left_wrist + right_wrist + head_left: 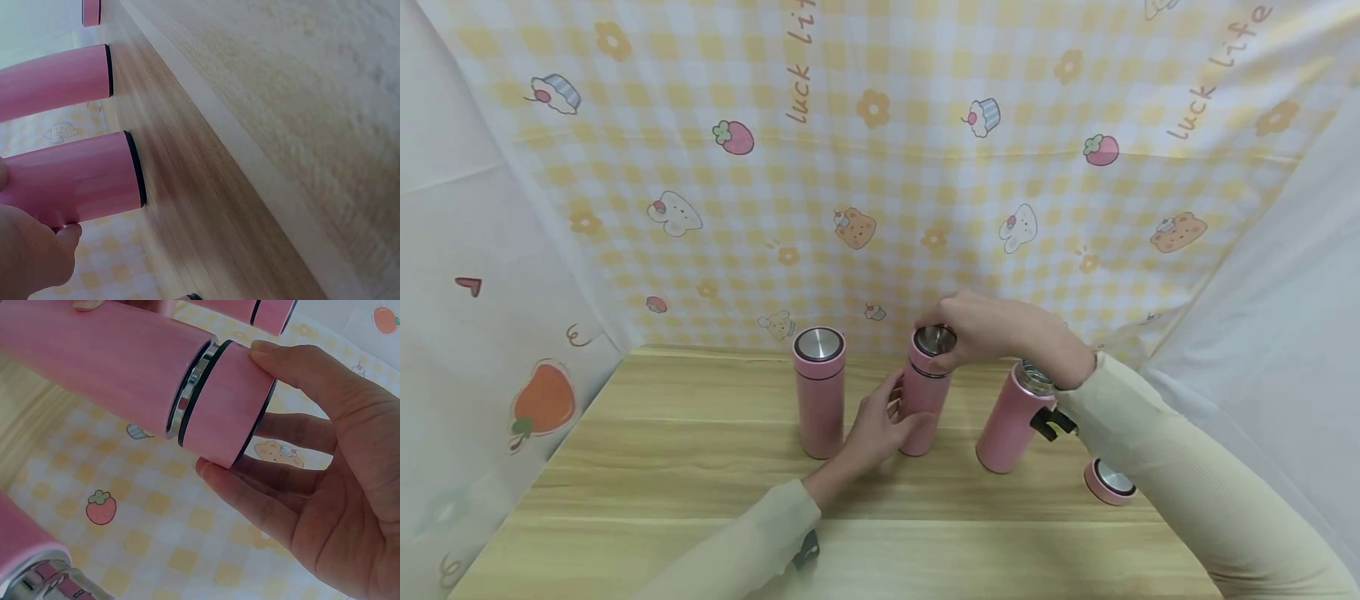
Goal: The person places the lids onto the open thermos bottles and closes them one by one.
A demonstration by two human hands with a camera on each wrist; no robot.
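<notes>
1. Currently, the left hand (880,425) has its grip curled around the body of a pink, cylindrical flask with a steel neck (925,407), the middle one of three standing on the pale wood-grain table (700,450).
2. The right hand (983,329) has its grip pinching this flask's round pink lid (225,403) by the sides; a bright steel band shows between lid and body, so the lid is probably not fully seated.
3. If the left grip is too slack, the smooth body could spin along with the lid.
4. A sideways pull from above might tip the slender flask toward the capped pink flask with a steel-topped lid (820,421) to its left.
5. The cream-coloured right sleeve (1165,458) passes close by the lidless pink flask with a steel mouth (1003,429); a low forearm or the black wrist clip (1052,422) could topple it. I cannot tell whether they touch.
6. A careless elbow might also shove the loose pink lid with a steel top (1108,483) away.
</notes>
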